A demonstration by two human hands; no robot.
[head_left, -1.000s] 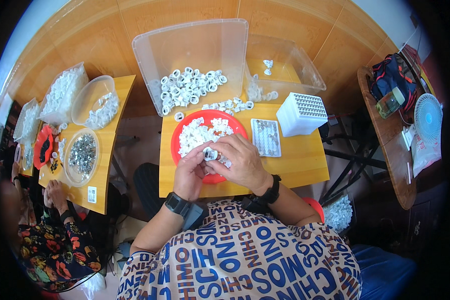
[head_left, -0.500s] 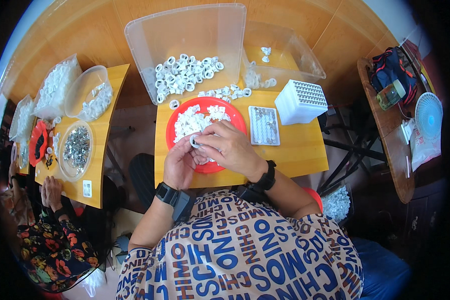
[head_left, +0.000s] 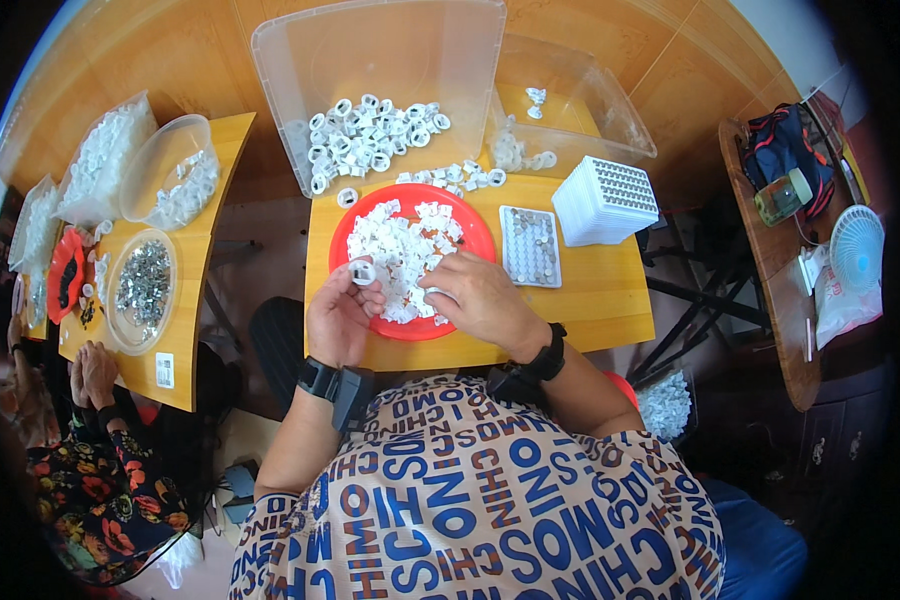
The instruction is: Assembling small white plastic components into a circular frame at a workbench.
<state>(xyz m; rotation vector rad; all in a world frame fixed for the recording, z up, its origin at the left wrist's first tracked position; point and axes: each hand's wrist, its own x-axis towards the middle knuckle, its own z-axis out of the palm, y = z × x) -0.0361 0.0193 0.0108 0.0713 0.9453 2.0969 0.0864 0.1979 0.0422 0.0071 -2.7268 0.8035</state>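
Between the thumb and fingers of my left hand is a round white plastic ring part with a dark opening, held over the left side of a red plate. A heap of small white plastic pieces lies on that plate. My right hand is at the plate's right side, its fingers bent and pressed together down at the pieces. Its fingertips are partly hidden, so what they pinch does not show clearly.
Behind the plate, a clear bin holds many white ring parts, some spilling onto the table. To the right are a tray of small round parts and stacked white trays. A co-worker's hands rest at the left table.
My hands have come apart. My left hand moved slightly left with the ring part, while my right hand left it and moved right and down to the white pieces.
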